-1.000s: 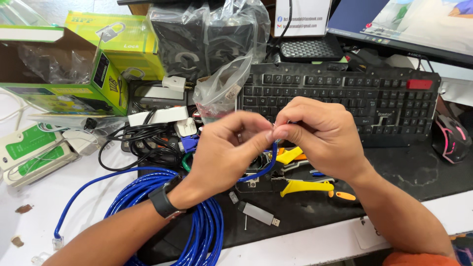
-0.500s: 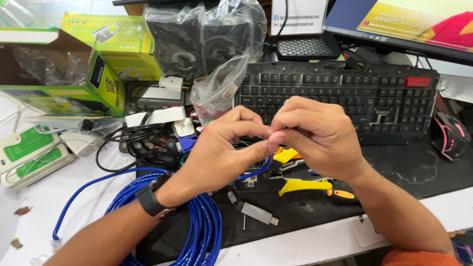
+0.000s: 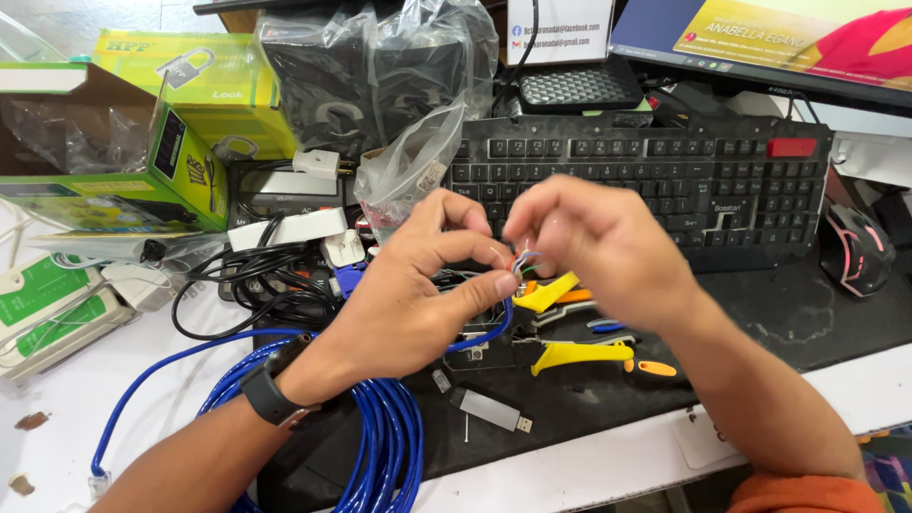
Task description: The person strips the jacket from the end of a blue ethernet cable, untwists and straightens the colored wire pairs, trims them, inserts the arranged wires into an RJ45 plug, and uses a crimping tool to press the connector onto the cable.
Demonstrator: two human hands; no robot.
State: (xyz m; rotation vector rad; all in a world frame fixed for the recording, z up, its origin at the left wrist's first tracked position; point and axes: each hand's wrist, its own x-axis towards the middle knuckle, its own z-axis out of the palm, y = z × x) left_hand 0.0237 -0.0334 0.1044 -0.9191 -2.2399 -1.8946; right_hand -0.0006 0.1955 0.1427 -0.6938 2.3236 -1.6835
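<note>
My left hand point(image 3: 418, 294) pinches the stripped end of a blue network cable point(image 3: 489, 332) between thumb and forefinger. Thin coloured wires point(image 3: 521, 261) fan out of that end, and the fingertips of my right hand point(image 3: 598, 252) hold them. Both hands hover above a black desk mat point(image 3: 788, 323), in front of a black keyboard point(image 3: 665, 180). The rest of the blue cable lies coiled point(image 3: 380, 446) under my left forearm, which wears a dark wristband point(image 3: 269, 394). Yellow-handled crimping pliers point(image 3: 579, 351) lie on the mat just below my hands.
A small silver USB stick point(image 3: 492, 410) lies on the mat. Green and yellow boxes point(image 3: 180, 142), bagged black speakers point(image 3: 361, 76), tangled black cords point(image 3: 256, 275) and white adapters crowd the left. A mouse point(image 3: 855, 249) sits right; a monitor point(image 3: 788, 43) stands behind.
My hands have drawn slightly apart, and the coloured wires now show fanned out between the fingertips. The camera view has shifted a little.
</note>
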